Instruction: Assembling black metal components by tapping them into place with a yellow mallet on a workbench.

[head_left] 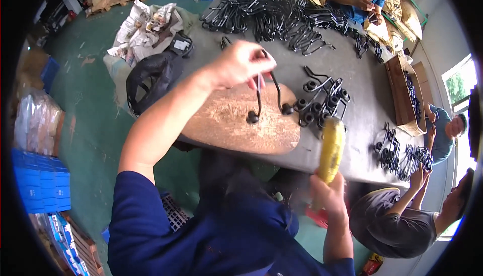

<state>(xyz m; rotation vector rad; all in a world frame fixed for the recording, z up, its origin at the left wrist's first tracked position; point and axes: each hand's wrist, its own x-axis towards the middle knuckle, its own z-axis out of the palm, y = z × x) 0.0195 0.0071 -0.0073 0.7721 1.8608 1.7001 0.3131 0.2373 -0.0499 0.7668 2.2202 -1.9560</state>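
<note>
My left hand (241,65) is closed in a pinch on the top of a black bent metal rod (259,95). Its two legs hang down, each ending in a round black rubber bushing, over a worn wooden board (221,120) at the table's near edge. Lower right, my right hand (329,193) grips a thick yellow mallet-like tool (332,148), which points upward and is slightly blurred. Just right of the board lies a small pile of similar rods with bushings (324,100).
A large heap of black bent rods (266,9) covers the table's far side. A black bag (151,77) and a white sack (146,27) sit to the left. On the right stands a cardboard box (402,95). Co-workers sit at the far and right sides, one handling rods (415,160).
</note>
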